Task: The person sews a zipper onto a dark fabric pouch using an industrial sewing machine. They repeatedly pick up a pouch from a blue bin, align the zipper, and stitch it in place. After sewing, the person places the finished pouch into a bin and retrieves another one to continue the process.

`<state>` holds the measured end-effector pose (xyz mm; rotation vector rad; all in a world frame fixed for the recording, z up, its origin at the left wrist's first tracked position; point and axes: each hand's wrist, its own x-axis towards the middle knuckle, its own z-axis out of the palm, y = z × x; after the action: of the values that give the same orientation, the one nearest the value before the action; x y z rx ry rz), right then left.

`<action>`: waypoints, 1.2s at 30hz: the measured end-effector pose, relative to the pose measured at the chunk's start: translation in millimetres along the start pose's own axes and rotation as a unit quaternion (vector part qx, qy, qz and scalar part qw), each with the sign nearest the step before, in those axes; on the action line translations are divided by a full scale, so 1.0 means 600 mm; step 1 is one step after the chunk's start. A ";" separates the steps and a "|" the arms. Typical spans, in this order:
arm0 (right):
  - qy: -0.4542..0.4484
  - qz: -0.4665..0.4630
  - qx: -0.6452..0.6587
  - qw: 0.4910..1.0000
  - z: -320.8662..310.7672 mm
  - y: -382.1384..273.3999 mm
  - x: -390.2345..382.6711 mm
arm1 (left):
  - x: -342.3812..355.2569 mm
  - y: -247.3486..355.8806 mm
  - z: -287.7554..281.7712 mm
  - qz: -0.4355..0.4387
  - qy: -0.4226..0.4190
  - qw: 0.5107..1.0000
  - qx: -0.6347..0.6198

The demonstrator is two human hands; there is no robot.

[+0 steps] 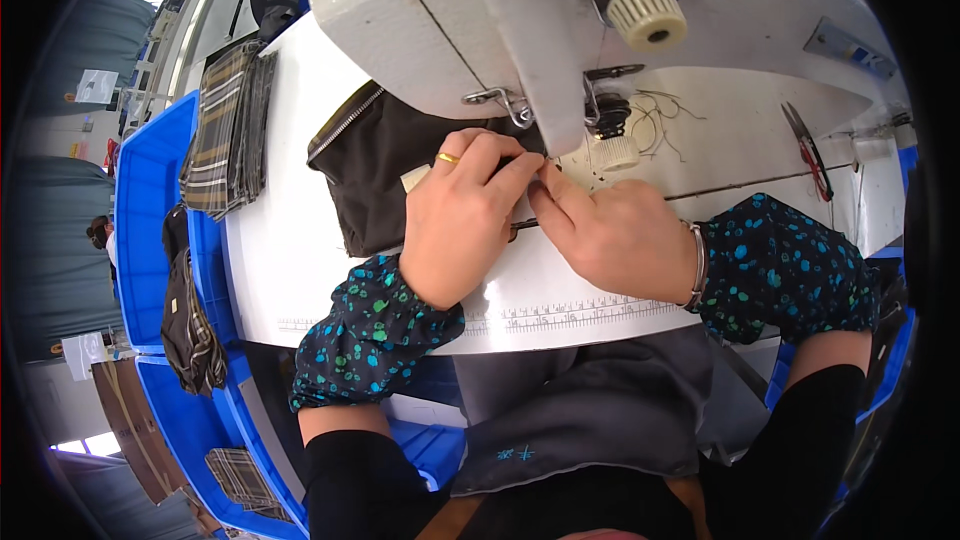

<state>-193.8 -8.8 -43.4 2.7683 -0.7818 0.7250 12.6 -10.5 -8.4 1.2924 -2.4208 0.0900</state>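
Observation:
A dark brown fabric piece with a metal zipper along its upper left edge lies on the white table under the sewing machine. My left hand, a gold ring on one finger, rests over the fabric with its fingers bent and pinched at the cloth's right edge. From the right, my right hand meets it there, thumb and forefinger pressed together on the same edge. Both hands' fingertips are just below the machine's needle area. What lies between the fingertips is mostly hidden.
A stack of plaid fabric pieces sits at the table's left edge by blue bins. Red-handled scissors lie at the right. Loose dark threads are near the thread tension knob. A printed ruler runs along the front edge.

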 end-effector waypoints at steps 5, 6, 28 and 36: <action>0.009 0.017 0.037 0.999 0.000 -0.005 0.006 | 0.005 -0.005 0.012 0.016 0.023 1.000 -0.003; 0.009 0.018 0.040 0.999 0.001 -0.005 0.006 | 0.005 -0.004 0.015 0.019 0.022 1.000 0.002; -0.010 -0.062 0.017 0.998 -0.004 -0.005 -0.004 | 0.007 -0.015 0.023 0.050 0.005 0.998 0.037; -0.006 -0.067 0.023 0.997 -0.002 0.001 -0.001 | 0.013 -0.014 0.019 0.025 0.001 0.999 0.028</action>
<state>-195.2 -8.8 -42.5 2.8362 -0.5816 0.7099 11.7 -24.2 -16.8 1.2543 -2.4667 0.1741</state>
